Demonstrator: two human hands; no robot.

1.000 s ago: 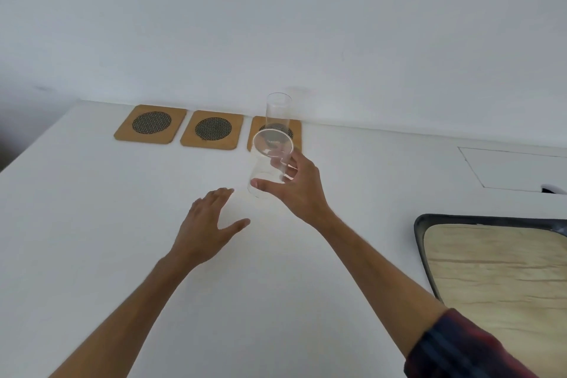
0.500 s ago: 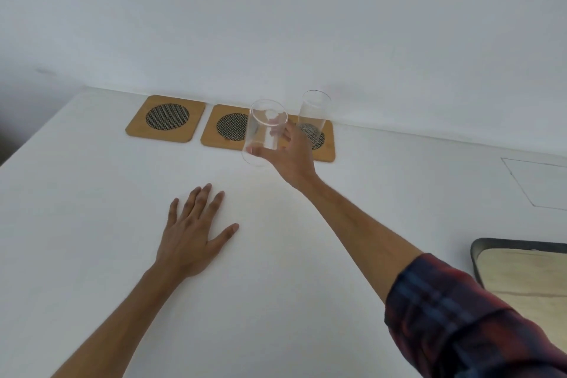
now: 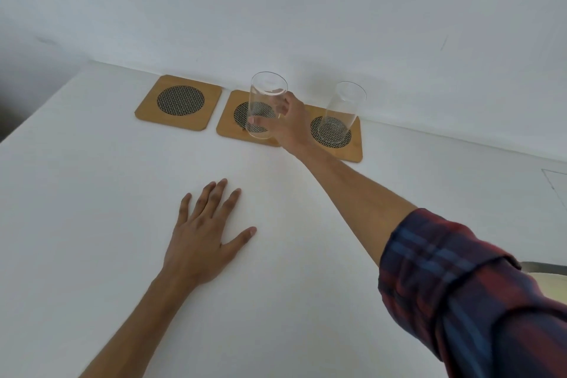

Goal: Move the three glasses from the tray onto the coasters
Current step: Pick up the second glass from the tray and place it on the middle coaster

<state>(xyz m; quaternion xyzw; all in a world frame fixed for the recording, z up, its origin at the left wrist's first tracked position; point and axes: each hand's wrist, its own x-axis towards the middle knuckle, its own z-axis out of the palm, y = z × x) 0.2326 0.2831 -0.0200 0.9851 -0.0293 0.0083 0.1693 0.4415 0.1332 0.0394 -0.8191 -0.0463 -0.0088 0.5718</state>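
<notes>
The right hand (image 3: 288, 123) grips a clear tumbler (image 3: 266, 104) around its lower half, thumb at the front and fingers at the back. The tumbler is upright over the middle coaster (image 3: 233, 126); whether its base touches the coaster cannot be told. A second clear tumbler (image 3: 340, 113) stands upright on the right coaster (image 3: 352, 147). The left coaster (image 3: 178, 101) carries nothing. All three are wooden squares with dark mesh discs, set in a row along the wall (image 3: 276, 9). The left hand (image 3: 205, 233) lies flat on the white surface (image 3: 76, 209), palm down, fingers spread, holding nothing. A corner of the tray (image 3: 549, 268) shows at the right edge, beyond the plaid sleeve (image 3: 460, 285)
</notes>
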